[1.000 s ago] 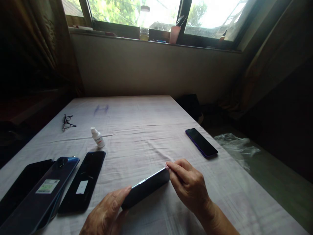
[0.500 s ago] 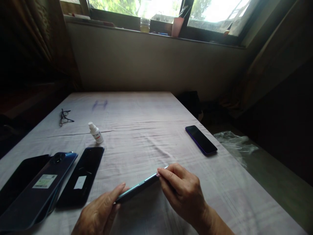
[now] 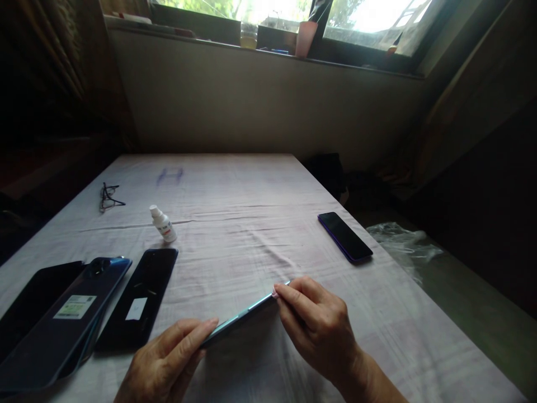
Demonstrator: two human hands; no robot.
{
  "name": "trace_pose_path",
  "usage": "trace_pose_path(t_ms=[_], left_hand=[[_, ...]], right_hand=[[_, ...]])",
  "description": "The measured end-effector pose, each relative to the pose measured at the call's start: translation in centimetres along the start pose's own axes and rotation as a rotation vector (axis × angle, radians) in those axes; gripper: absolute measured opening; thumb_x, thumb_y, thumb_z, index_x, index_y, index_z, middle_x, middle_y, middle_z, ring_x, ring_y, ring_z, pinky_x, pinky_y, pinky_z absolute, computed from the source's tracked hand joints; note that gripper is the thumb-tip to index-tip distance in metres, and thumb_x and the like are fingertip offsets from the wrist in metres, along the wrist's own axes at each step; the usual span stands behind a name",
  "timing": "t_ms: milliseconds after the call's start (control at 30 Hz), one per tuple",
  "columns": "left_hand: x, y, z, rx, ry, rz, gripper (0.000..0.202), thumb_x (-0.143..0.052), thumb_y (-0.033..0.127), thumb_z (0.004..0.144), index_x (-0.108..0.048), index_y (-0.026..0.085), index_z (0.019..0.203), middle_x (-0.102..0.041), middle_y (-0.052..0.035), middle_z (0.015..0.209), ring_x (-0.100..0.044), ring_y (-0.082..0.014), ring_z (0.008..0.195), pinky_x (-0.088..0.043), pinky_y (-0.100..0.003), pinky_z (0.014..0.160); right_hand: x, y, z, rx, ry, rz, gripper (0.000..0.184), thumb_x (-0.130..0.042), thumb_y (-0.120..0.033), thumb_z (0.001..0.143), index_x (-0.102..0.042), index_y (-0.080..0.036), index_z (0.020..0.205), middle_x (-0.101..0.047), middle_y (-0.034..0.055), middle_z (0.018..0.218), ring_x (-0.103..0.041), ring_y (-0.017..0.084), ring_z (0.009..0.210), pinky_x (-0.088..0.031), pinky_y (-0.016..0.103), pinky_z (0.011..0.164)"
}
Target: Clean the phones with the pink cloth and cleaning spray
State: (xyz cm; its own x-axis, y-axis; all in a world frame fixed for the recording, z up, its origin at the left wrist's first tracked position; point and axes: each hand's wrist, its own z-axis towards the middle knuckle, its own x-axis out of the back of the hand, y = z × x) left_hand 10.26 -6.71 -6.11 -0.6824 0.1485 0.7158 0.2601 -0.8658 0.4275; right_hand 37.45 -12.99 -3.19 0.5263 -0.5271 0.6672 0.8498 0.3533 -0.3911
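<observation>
Seen almost edge-on, a phone [image 3: 239, 321] with a light blue rim is tilted just above the sheet. My left hand [image 3: 168, 358] is closed on its near left end, thumb over the upper edge. At the far right end, my right hand [image 3: 321, 324] pinches a small pink cloth [image 3: 275, 291] against the phone's edge. Most of the cloth is hidden by the fingers. To the left of my left hand lies a black phone [image 3: 140, 299] with a white sticker. Beside it is a dark blue phone [image 3: 78, 313] with a label, resting on other phones.
A white bottle [image 3: 163, 224] stands behind the left phones. Eyeglasses [image 3: 109, 197] rest farther back on the sheet-covered surface [image 3: 235, 190]. Another phone [image 3: 344, 238] lies near the right edge, with clear plastic [image 3: 405, 243] beyond it. A pink cup [image 3: 306, 39] stands on the window sill.
My right hand and the cloth have shifted slightly right along the phone's edge. My left hand has moved a little left on its end, the thumb now flatter along the edge.
</observation>
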Motion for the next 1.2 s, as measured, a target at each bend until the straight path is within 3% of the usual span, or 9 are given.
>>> trace_pose_path(t_ms=[267,667,1000,1200], left_hand=[[-0.4,-0.3,-0.7,0.006,0.033,-0.062,0.038,-0.047,0.016,0.104,-0.055,0.021,0.141,-0.072,-0.0061,0.107,-0.075,-0.0140,0.093,-0.059,-0.016,0.078],[-0.3,0.0,-0.6,-0.003,0.041,-0.024,0.031,-0.044,0.019,0.107,-0.058,0.016,0.134,-0.072,-0.0079,0.105,-0.074,-0.0124,0.091,-0.059,-0.015,0.078],[0.0,0.4,-0.1,-0.024,0.137,0.068,0.018,-0.049,0.023,0.106,-0.063,0.017,0.115,-0.076,-0.0041,0.094,-0.076,-0.0110,0.084,-0.059,-0.014,0.078],[-1.1,1.0,-0.2,0.028,0.188,0.020,0.016,-0.054,0.019,0.103,-0.065,0.018,0.114,-0.076,-0.0038,0.094,-0.076,-0.0129,0.083,-0.061,-0.017,0.075]], right_hand=[[0.5,0.8,0.2,0.000,0.028,-0.046,0.015,-0.058,-0.013,0.096,-0.072,-0.016,0.100,-0.064,0.0037,0.077,-0.062,0.014,0.067,-0.053,0.025,0.065],[-0.1,-0.2,-0.1,0.039,-0.003,0.009,0.015,-0.059,-0.010,0.095,-0.071,-0.014,0.102,-0.065,0.0049,0.078,-0.062,0.015,0.068,-0.052,0.026,0.064],[0.2,0.7,0.2,0.007,0.044,-0.046,0.015,-0.059,-0.012,0.096,-0.072,-0.014,0.104,-0.065,0.0045,0.079,-0.063,0.015,0.068,-0.053,0.025,0.066],[0.2,0.2,0.1,0.025,0.047,-0.017,0.014,-0.060,-0.010,0.095,-0.072,-0.013,0.103,-0.064,0.0047,0.078,-0.062,0.014,0.067,-0.053,0.025,0.063]])
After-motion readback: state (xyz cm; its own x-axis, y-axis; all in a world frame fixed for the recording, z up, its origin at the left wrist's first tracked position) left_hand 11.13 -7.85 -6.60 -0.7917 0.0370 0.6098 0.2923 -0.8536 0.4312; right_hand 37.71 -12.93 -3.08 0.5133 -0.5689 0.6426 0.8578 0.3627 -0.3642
